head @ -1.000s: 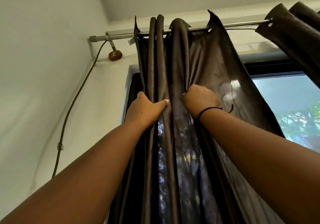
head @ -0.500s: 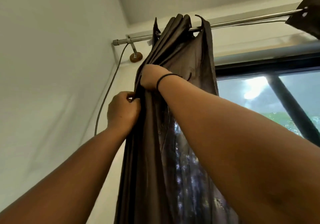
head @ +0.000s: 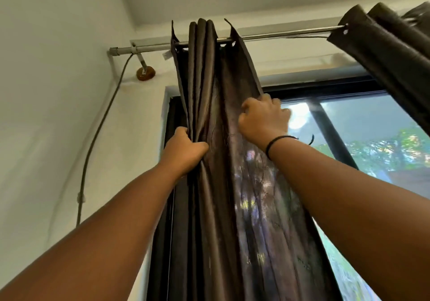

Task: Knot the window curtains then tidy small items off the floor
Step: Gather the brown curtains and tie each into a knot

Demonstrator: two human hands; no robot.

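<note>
left fingers (head: 197, 143) curled tight round a bunch of gathered pleats, thumb across the front; left hand (head: 183, 150) gripping the dark curtain (head: 209, 79) at its wall-side folds. right fingers (head: 249, 108) hooked over the window-side edge of the same panel, right hand (head: 264, 120) clutching it, black band at the wrist. hanging from the rod (head: 279, 35) in front of the window (head: 372, 137), bunched narrow. probably light, soft, slick and thin, glowing where backlit, so likely to slide; best gathered whole, lower down, for knotting. second curtain (head: 384, 44) far along the rod, untouched. no containers visible.
</note>
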